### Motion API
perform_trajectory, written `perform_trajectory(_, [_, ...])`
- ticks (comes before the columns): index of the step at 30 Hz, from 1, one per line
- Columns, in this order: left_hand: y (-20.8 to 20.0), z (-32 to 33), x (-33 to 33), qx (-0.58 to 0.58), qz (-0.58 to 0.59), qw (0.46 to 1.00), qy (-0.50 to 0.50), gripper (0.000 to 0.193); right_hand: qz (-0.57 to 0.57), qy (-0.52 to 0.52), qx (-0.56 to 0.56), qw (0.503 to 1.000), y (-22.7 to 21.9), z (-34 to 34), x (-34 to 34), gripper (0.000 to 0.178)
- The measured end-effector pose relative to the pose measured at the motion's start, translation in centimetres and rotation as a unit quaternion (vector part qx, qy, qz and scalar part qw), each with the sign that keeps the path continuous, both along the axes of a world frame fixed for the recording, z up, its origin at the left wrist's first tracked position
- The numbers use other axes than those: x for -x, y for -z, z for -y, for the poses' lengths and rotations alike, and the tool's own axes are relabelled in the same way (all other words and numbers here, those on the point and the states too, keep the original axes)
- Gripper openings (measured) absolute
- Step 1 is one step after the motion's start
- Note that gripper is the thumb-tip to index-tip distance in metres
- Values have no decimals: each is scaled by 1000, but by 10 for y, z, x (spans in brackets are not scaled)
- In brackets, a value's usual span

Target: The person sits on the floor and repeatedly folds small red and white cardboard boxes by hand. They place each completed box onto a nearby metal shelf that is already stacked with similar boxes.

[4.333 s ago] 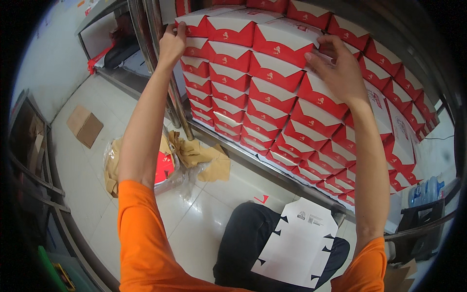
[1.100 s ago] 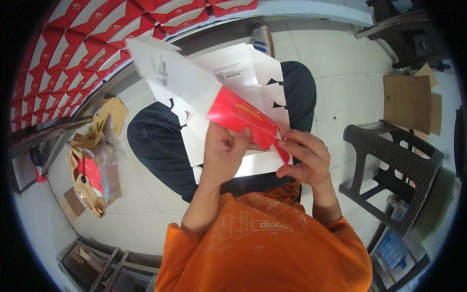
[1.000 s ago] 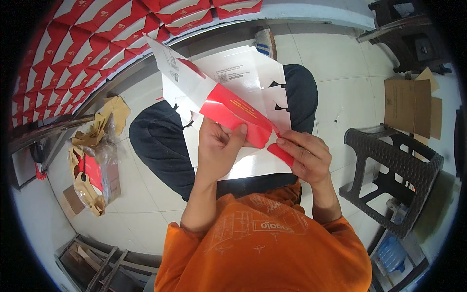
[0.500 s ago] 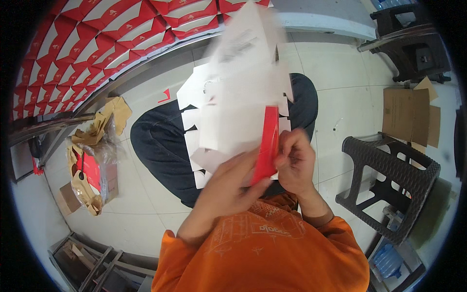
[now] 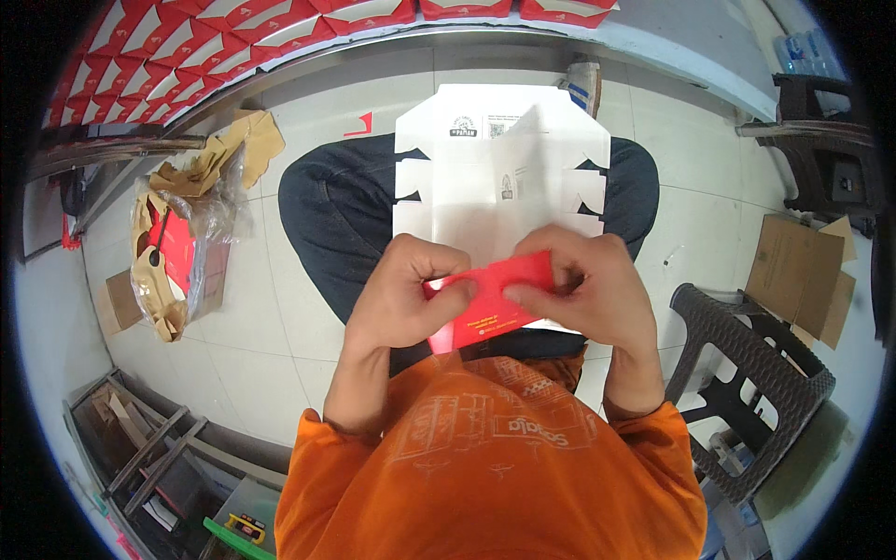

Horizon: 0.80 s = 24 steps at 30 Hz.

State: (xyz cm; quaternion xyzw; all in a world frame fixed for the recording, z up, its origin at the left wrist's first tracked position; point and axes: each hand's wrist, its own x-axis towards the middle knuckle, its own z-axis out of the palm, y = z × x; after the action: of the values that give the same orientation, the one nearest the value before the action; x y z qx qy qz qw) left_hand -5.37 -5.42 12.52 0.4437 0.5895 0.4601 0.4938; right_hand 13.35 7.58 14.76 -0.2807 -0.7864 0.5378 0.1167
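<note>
A printed cardboard box blank [image 5: 448, 107], red outside and white inside, stretches from near my chest out over my lap. My left hand [image 5: 406, 294] grips the left part of its near red flap [image 5: 490, 313], thumb on top. My right hand [image 5: 588, 289] pinches the same flap at the right, its thumb beside the left one. The flap is bent up, with yellow print on it. Slotted side tabs [image 5: 411, 185] of the blank rest over my thighs. The fingers beneath the flap are hidden.
Rows of folded red-and-white boxes [image 5: 201, 42] fill a shelf at the far left. On the floor at left stands an opened, plastic-wrapped carton [image 5: 213, 271]. A dark plastic stool [image 5: 775, 350] and an open cardboard box [image 5: 798, 271] are at right. A red scrap [image 5: 362, 124] lies ahead.
The blurred, raised white card has come down over my lap. My left hand has come up to the flap beside the right. The red flap has turned from upright to crosswise.
</note>
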Motion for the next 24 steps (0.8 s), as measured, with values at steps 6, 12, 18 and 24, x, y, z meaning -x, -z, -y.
perform_trajectory(6, [9, -1, 7, -33, 53, 997, 35, 12, 25, -58, -50, 997, 0, 3, -6, 61])
perform_trajectory(12, [-11, 18, 41, -70, -15, 993, 97, 33, 124, -19, -315, 941, -5, -47, -43, 91])
perform_trajectory(18, [-28, -3, 0, -88, 82, 989, 83, 33, -3, -93, -172, 981, -21, -11, -1, 72])
perform_trajectory(24, [15, -3, -3, 51, 53, 982, 174, 14, -201, -107, -89, 970, -9, -18, -18, 35])
